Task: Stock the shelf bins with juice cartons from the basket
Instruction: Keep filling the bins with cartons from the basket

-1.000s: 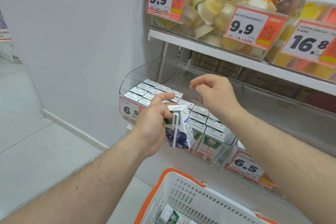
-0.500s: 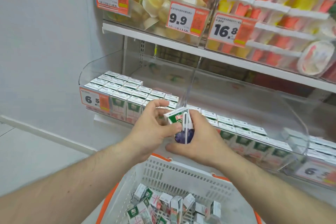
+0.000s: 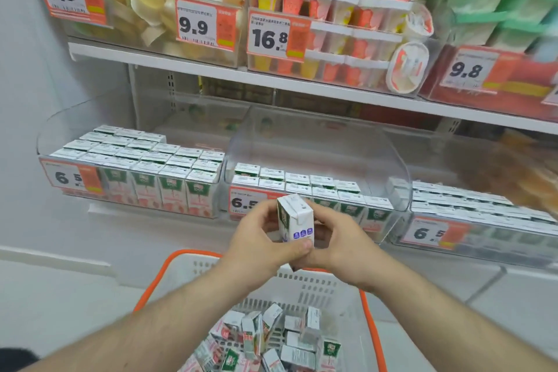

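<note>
A small white and green juice carton [image 3: 296, 222] with purple marks on its side is held upright between both hands, just above the basket and in front of the middle bin. My left hand [image 3: 262, 246] wraps its left side and bottom. My right hand [image 3: 339, 246] grips its right side. The white basket with an orange rim [image 3: 332, 290] stands below and holds several loose cartons [image 3: 268, 338]. The middle clear bin [image 3: 317, 136] has two partial rows of cartons [image 3: 299, 183]. The left bin [image 3: 60, 121] is packed with cartons [image 3: 145, 157].
A third bin of cartons [image 3: 471, 205] sits at the right. Orange price tags marked 6.5 [image 3: 71, 178] hang on the bin fronts. The upper shelf [image 3: 211, 69] carries jelly cups and dessert tubs close overhead. A white wall and floor lie to the left.
The view has swung right and down, from the left bin to the middle one. My right hand came back from the shelf and joined my left on the carton, which is turned to another face.
</note>
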Demonstrator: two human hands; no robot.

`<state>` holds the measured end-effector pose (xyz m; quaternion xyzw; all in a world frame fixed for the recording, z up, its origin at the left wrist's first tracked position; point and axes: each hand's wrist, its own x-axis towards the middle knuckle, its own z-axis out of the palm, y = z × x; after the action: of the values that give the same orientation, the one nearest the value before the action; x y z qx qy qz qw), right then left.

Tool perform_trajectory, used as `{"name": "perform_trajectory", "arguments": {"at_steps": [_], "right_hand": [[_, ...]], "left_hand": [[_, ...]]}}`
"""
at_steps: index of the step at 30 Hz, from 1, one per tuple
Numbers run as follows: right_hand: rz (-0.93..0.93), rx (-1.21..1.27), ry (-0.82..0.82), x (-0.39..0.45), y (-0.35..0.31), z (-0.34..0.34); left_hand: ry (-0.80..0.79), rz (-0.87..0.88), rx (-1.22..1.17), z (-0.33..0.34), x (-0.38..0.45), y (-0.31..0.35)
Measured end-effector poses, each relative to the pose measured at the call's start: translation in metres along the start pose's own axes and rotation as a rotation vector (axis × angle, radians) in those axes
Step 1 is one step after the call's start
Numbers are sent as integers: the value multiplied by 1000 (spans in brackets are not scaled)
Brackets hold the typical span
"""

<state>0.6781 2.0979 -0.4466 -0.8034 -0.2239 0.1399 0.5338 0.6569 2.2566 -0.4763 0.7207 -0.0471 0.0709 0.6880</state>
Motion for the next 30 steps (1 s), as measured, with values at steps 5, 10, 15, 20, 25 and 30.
{"name": "perform_trajectory", "arguments": {"at_steps": [5,10,15,20,25,30], "right_hand": [[-1,37,194,-17,13,-37],[-28,49,463,-37,28,-70],[-86,-283,702,-62,39,-82],[-40,-451,868,-71,38,-84],[60,-634,986,-77,31,-117],[143,-592,1150,-102,35,-182]], "left_hand": [[97,90,20,60,10,3],[129,159,37,110,17,-6],[142,218,94,143,21,-15],[94,330,278,172,29,-11],[114,441,409,215,38,3],[-129,629,569,252,50,7]]}}
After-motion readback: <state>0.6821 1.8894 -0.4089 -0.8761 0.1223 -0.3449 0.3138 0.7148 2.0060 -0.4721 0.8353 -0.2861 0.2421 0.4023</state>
